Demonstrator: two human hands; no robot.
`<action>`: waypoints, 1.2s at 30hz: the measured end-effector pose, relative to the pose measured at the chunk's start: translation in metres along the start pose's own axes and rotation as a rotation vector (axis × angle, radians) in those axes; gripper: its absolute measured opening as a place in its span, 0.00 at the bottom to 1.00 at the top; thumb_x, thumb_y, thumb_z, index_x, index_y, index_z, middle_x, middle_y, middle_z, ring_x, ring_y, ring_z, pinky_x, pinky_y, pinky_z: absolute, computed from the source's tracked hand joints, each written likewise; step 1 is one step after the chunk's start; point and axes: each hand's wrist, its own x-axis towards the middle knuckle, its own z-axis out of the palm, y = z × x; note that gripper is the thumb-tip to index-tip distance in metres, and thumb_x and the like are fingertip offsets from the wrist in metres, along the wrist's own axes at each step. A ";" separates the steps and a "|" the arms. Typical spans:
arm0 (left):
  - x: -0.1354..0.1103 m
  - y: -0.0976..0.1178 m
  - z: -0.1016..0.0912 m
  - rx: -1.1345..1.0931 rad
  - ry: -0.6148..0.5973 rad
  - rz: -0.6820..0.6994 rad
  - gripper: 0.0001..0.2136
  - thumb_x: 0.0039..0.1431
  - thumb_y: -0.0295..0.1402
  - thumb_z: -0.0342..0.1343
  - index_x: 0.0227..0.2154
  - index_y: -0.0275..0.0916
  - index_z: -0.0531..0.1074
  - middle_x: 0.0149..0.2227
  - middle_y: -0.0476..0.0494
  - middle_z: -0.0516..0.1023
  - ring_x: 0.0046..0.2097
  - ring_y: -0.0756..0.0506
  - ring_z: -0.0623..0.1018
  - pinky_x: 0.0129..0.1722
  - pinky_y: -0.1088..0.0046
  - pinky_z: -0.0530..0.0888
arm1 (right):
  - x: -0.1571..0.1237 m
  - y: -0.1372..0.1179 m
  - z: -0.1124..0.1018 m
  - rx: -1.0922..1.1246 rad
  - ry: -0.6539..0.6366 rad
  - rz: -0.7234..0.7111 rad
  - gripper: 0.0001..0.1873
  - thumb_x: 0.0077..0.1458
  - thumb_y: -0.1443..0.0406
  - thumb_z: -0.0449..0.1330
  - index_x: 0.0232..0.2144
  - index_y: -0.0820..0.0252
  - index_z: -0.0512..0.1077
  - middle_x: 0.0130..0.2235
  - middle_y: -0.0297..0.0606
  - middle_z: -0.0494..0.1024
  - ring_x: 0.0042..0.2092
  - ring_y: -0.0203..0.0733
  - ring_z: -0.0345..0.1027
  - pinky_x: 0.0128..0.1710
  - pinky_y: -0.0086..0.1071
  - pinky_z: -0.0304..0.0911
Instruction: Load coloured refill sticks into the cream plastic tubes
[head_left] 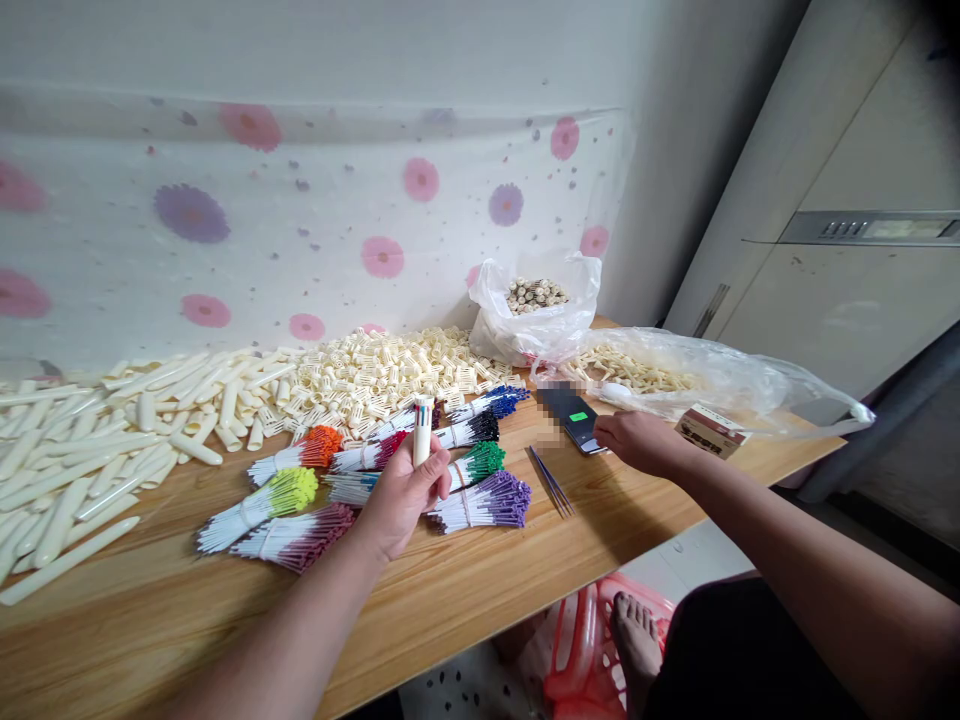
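My left hand [405,490] is wrapped round an upright cream multicolour pen [423,432] with coloured sliders near its top. Under and about that hand lie rubber-banded bundles of pen refills: orange [300,452], yellow [262,508], mauve [300,535], green [480,463], purple [484,502], black [469,430] and blue [491,402]. My right hand [630,440] is at the lower end of a dark smartphone [574,415], its fingers closed together. What they hold, if anything, is hidden. Tweezers [551,482] lie on the wooden table between the hands.
Cream pen barrels [67,480] cover the table's left side. Small slotted cream parts [375,365] are heaped along the wall. A white plastic bag [499,330], a clear bag of cream parts [637,368] and a small box [711,432] stand rightward. A red plastic stool [581,640] is below.
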 end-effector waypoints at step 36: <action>-0.002 0.003 0.000 0.015 -0.071 -0.056 0.15 0.53 0.43 0.58 0.33 0.34 0.69 0.21 0.49 0.71 0.19 0.57 0.59 0.19 0.80 0.52 | -0.002 -0.005 -0.007 -0.033 -0.031 0.003 0.16 0.61 0.63 0.45 0.29 0.59 0.71 0.31 0.41 0.77 0.30 0.40 0.67 0.26 0.30 0.47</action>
